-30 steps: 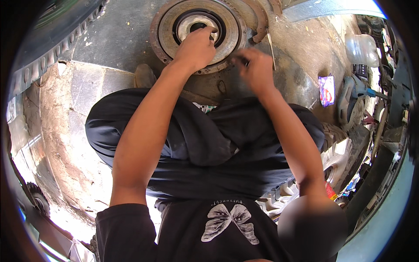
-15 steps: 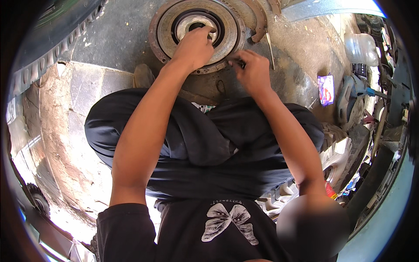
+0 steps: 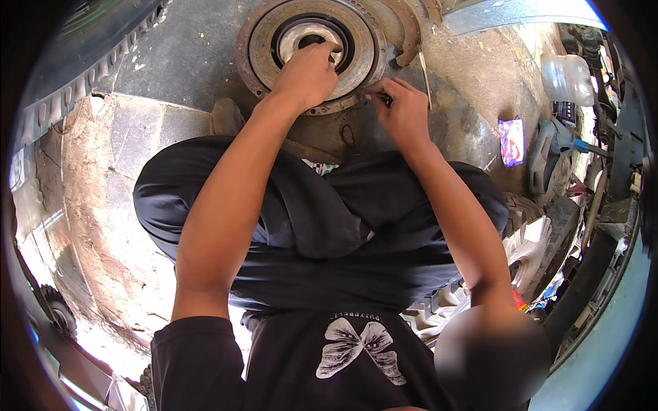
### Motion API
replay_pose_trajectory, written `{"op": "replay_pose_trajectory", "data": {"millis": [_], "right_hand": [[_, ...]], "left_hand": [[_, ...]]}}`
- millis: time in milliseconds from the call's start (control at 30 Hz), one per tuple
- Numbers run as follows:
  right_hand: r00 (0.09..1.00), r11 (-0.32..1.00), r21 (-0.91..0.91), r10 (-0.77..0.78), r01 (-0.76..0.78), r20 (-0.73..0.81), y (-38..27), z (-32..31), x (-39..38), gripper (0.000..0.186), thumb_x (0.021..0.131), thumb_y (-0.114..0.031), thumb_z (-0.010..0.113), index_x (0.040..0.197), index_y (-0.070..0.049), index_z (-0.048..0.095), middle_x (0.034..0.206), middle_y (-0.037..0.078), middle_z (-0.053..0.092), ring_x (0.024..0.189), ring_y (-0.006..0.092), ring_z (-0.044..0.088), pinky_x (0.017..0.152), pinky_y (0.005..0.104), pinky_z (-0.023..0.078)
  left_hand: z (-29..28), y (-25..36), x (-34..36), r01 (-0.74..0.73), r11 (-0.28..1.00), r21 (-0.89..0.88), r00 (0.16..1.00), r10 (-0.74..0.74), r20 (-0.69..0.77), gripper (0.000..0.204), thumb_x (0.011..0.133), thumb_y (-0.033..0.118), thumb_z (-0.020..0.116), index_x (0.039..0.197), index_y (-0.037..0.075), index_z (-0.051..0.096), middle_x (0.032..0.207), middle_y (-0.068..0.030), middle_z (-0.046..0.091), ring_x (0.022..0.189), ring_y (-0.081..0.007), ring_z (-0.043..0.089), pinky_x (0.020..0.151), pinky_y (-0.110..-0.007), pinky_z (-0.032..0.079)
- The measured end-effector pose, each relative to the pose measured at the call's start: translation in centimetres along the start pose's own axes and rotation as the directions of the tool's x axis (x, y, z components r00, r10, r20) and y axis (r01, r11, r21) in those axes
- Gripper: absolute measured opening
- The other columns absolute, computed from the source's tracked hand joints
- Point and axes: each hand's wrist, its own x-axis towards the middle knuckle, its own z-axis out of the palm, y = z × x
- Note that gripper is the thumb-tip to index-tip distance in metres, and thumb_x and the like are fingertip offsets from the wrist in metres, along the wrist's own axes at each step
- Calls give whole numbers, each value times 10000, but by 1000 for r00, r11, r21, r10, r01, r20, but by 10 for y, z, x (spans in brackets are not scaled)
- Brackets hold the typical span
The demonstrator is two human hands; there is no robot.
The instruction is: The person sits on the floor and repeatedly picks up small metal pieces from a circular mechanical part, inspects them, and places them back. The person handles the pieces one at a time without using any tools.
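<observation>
- Head view, and your left arm runs long and nearly straight, up from the black sleeve, over your folded leg, right onto the round metal disc (image 3: pixel 258 51).
- Your left hand (image 3: pixel 308 77) lies back-up across the disc's near side, wrist over the rim, fingers reaching the centre and bending there; whether they grip anything you can't be told from here, since the hand itself covers the contact.
- Over to your right arm: elbow bent wide, forearm angling up and inward.
- Your right hand (image 3: pixel 404 109) sits just off the disc's lower right edge, fingers curled in, thumb side toward the rim; something dark shows at the fingertips, too small to name, so a firm hold can't be called.
- And the disc! It lies flat on the floor in front of your crossed legs, top centre, its far edge cut by the picture's border.
- Look at those rings: a brown, rusty outer rim with small holes, a broad dull-grey face inside it, then a black ring around a paler, worn metal hub (image 3: pixel 290 40) with a dark opening in the middle.
- Just right of it, a curved rusty strip (image 3: pixel 410 34) and a thin rod (image 3: pixel 425 77) lie on the floor.
</observation>
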Motion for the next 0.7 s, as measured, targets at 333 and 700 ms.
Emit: {"op": "replay_pose_trajectory", "data": {"millis": [333, 700], "right_hand": [[999, 999, -42, 27, -28, -37, 7, -4, 13, 126, 803, -69, 824, 916, -70, 769, 910, 132, 759, 858, 341, 739, 721, 405, 554], [1000, 1000, -8, 22, -23, -10, 3, -3, 7, 142, 767, -32, 817, 897, -50, 762, 883, 185, 732, 803, 411, 704, 716, 464, 545]], "left_hand": [[4, -3, 3, -22, 1000, 20, 999, 23, -25, 390, 1002, 108, 565, 1378, 15, 606, 1304, -251, 661, 1253, -425, 606, 1058, -500, 467], [2, -3, 0, -11, 1000, 3, 1000, 11, 12, 392, 1003, 117, 564, 1375, 1, 602, 1320, -252, 650, 1255, -433, 600, 1065, -498, 459]]}}
